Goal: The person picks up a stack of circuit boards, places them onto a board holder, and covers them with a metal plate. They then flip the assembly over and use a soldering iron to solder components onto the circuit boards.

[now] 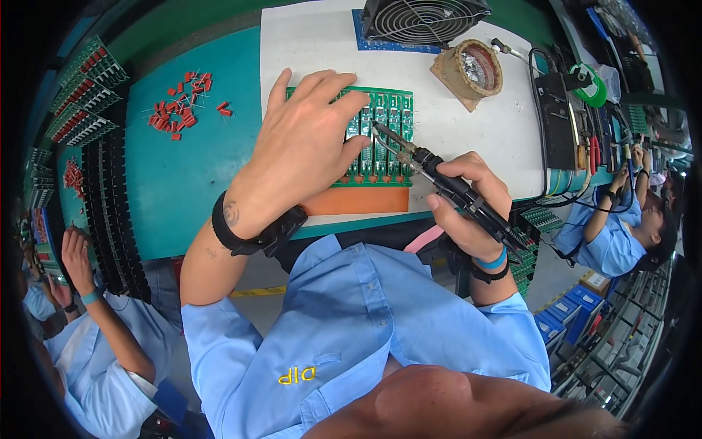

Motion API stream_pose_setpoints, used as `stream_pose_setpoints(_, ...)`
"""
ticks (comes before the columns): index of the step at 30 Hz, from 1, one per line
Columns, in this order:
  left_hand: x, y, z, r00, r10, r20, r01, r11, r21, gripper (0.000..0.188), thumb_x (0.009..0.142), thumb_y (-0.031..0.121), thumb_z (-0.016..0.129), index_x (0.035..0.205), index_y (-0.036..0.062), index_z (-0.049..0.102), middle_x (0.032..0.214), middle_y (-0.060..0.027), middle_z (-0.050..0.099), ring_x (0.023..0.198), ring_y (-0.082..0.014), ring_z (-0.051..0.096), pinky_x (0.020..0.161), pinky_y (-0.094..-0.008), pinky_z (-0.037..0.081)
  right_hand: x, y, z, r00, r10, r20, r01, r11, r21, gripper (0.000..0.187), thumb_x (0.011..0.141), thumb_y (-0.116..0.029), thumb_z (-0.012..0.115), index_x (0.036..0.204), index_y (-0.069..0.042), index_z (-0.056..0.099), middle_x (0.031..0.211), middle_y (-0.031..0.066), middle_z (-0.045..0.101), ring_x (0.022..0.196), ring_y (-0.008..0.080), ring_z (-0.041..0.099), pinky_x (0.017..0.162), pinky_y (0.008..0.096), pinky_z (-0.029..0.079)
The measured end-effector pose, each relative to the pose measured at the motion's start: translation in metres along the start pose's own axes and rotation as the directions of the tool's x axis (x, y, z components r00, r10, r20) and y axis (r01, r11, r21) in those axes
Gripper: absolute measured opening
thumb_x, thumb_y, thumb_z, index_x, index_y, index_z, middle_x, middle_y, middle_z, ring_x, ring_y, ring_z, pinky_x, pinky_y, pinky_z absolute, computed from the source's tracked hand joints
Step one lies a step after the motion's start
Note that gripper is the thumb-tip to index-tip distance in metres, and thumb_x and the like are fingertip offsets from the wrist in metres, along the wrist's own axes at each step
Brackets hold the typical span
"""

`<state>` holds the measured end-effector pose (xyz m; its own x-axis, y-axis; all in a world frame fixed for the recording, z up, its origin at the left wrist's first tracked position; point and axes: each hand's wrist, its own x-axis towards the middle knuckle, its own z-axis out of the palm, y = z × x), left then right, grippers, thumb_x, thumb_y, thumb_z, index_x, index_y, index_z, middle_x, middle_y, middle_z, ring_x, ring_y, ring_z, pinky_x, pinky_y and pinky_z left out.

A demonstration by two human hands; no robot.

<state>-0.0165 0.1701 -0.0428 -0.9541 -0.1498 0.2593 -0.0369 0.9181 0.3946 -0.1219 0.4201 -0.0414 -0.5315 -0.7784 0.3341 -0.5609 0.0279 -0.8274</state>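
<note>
A green circuit board panel (397, 139) with rows of small parts lies in front of me, its lower edge by an orange-brown strip (358, 200). My left hand (311, 124) rests over the panel's left side, fingers spread, thumb and forefinger apart on the boards. My right hand (472, 197) is closed round a black soldering iron (461, 192). Two thin prongs reach from its front, and their tips meet the panel near its middle, just right of my left thumb and forefinger. My left hand covers the panel's left part.
Loose red components (175, 110) with wire leads lie on the teal mat (212, 168). Behind the panel stand a black fan (420, 22) and a round pot (472, 69) of silvery material. At right are a black box (559, 121) with cables and a green spool (587, 84). Co-workers sit on both sides.
</note>
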Motion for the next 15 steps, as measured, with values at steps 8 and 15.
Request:
stream_pose_setpoints(8,0.0,0.001,-0.001,1.0,-0.005,0.003,0.005,1.0,-0.008,0.041,0.082,0.02,0.083,0.12,0.0077,0.071,0.137,-0.0127,0.064,0.135,-0.0323,0.054,0.118,-0.0631,0.032,0.001,-0.006,0.001,0.998,0.06,-0.012,-0.06,0.998,0.008,0.036,0.079,0.0,0.079,0.111,0.005,0.063,0.092,0.0135,0.065,0.082,0.0201,0.06,0.076,0.0317,0.046)
stream_pose_setpoints(15,-0.001,-0.001,0.0,1.0,-0.004,0.005,0.004,1.0,-0.015,0.041,0.083,0.02,0.082,0.12,0.0079,0.071,0.136,-0.0128,0.065,0.134,-0.0325,0.054,0.118,-0.0633,0.032,-0.009,-0.004,-0.003,0.999,0.009,-0.035,-0.007,0.997,0.071,0.036,0.079,0.001,0.077,0.112,0.005,0.062,0.089,0.0111,0.062,0.081,0.0179,0.057,0.074,0.0299,0.043)
